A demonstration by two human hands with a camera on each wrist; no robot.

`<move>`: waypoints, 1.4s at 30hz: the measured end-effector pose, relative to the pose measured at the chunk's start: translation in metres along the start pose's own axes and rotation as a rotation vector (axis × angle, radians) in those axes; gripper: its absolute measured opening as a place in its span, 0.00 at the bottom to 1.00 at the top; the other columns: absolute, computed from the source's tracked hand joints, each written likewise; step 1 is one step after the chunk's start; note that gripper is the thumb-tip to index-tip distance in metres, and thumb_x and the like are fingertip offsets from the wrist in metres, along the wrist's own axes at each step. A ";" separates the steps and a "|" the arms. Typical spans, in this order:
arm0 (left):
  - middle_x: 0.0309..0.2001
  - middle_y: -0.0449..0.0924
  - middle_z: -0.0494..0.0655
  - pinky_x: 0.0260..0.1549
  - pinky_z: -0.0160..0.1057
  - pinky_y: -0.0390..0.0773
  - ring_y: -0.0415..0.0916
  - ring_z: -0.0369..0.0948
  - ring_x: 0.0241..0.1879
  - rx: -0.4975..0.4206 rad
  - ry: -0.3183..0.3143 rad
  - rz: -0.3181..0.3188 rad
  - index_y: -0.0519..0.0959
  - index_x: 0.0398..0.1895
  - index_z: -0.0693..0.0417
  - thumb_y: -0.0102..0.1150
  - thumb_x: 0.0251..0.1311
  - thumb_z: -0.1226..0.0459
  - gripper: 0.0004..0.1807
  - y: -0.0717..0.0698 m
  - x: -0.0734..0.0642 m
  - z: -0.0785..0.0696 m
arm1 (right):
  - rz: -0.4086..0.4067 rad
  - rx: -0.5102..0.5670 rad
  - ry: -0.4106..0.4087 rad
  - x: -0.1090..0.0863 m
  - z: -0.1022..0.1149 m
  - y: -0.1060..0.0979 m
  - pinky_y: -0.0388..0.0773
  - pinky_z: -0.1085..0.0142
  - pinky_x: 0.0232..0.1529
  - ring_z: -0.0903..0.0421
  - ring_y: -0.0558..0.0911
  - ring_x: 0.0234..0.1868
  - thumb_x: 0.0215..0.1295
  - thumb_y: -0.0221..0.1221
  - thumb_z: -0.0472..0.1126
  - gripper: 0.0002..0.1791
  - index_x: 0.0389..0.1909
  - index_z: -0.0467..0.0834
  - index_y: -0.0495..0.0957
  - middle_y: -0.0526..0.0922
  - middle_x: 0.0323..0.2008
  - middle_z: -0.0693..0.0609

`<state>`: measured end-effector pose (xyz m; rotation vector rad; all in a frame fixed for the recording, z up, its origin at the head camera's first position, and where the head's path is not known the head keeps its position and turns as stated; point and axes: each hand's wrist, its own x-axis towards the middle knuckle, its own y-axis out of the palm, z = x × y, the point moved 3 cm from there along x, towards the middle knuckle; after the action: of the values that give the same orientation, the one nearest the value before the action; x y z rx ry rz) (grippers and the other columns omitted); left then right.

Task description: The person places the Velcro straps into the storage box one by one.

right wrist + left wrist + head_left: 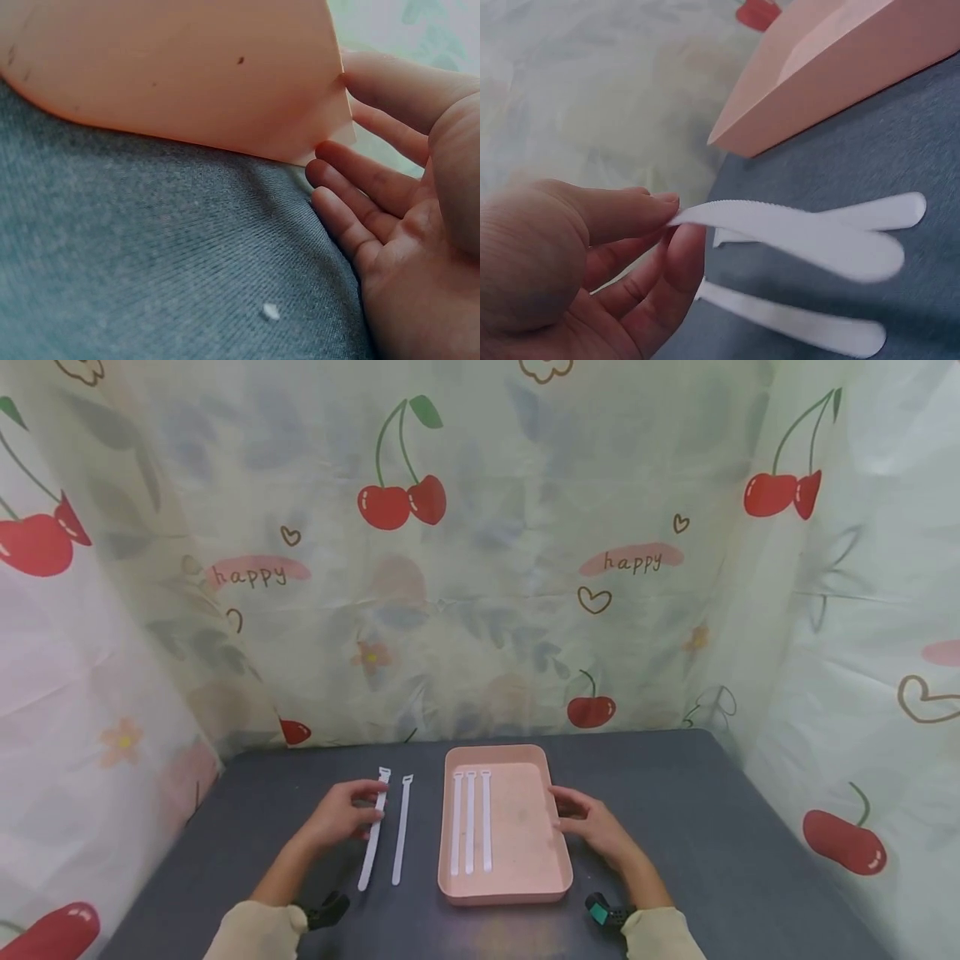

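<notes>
A pink tray (pixel 525 839) sits on the dark grey desk (pixel 660 827), and three white cable ties (pixel 470 822) lie inside it, side by side along its left half, slotted heads toward its far end. Left of the tray, the left hand (pixel 337 814) pinches a held cable tie (pixel 817 244) between thumb and fingers; it is white too, raised off the desk, with a ribbed edge and a bowed strap. Between that hand and the tray, a loose cable tie (pixel 402 835) lies flat on the desk, its head also pointing away from the person. The left wrist view shows two ties lying under the raised one. At the tray's right wall, the right hand (pixel 600 831) is unclenched, fingers loosely extended, its fingertips touching the edge without curling round it. Small dark marks dot the tray's outer side in the right wrist view, and a white speck (pixel 271 311) lies on the desk apart from it. Behind the tray hangs a pale curtain (pixel 487 568) printed with cherries, hearts and "happy". Both hands emerge from cream sleeves (pixel 258 931).
</notes>
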<state>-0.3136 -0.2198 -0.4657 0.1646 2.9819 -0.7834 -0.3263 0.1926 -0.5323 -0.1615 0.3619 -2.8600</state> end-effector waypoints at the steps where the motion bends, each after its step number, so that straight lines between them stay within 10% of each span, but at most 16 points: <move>1: 0.49 0.76 0.56 0.26 0.44 0.82 0.77 0.45 0.38 0.004 0.010 -0.001 0.77 0.59 0.59 0.63 0.58 0.75 0.23 0.003 0.000 -0.002 | -0.003 -0.002 0.002 0.000 0.000 0.000 0.73 0.52 0.56 0.45 0.76 0.56 0.60 0.66 0.37 0.32 0.66 0.40 0.70 0.76 0.59 0.41; 42: 0.46 0.75 0.63 0.24 0.43 0.82 0.78 0.45 0.30 -0.118 0.187 0.096 0.78 0.56 0.61 0.62 0.58 0.76 0.21 0.081 0.028 -0.065 | 0.002 -0.004 0.009 -0.001 0.001 0.003 0.72 0.51 0.57 0.44 0.76 0.57 0.61 0.66 0.36 0.32 0.67 0.39 0.69 0.75 0.60 0.40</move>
<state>-0.3339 -0.1150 -0.4510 0.3923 3.1548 -0.6118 -0.3247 0.1901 -0.5318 -0.1489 0.3696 -2.8595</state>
